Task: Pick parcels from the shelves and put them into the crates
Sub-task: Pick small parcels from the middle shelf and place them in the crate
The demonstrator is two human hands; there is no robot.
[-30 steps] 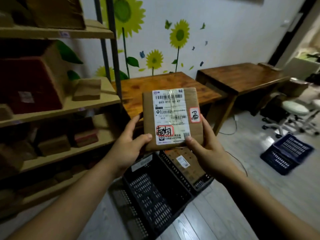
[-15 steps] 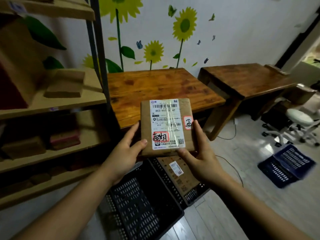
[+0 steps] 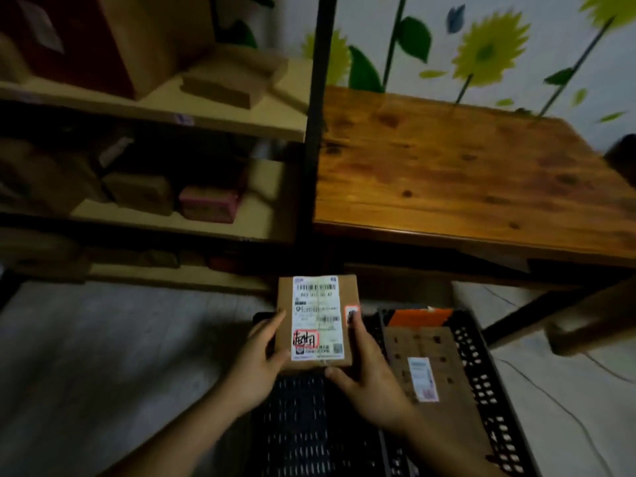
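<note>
Before letting go over the empty black crate [image 3: 303, 425], keep the parcel [image 3: 316, 321] level and label-up, pinched at its side edges by the left hand [image 3: 256, 366] and right hand [image 3: 371, 376], hands apart, and release only close to the mesh bottom. Around: parcel-laden shelves [image 3: 155, 111] at left, wooden bench [image 3: 464, 173] at right, floor [image 3: 103, 356], then a second crate [image 3: 478, 366] just beside, holding a flat carton [image 3: 423, 346].

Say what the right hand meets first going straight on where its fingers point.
Probably the far wall of the black crate, if the right hand, gripping the parcel, sits low enough; otherwise the gap under the wooden table. Depth is unclear.
</note>
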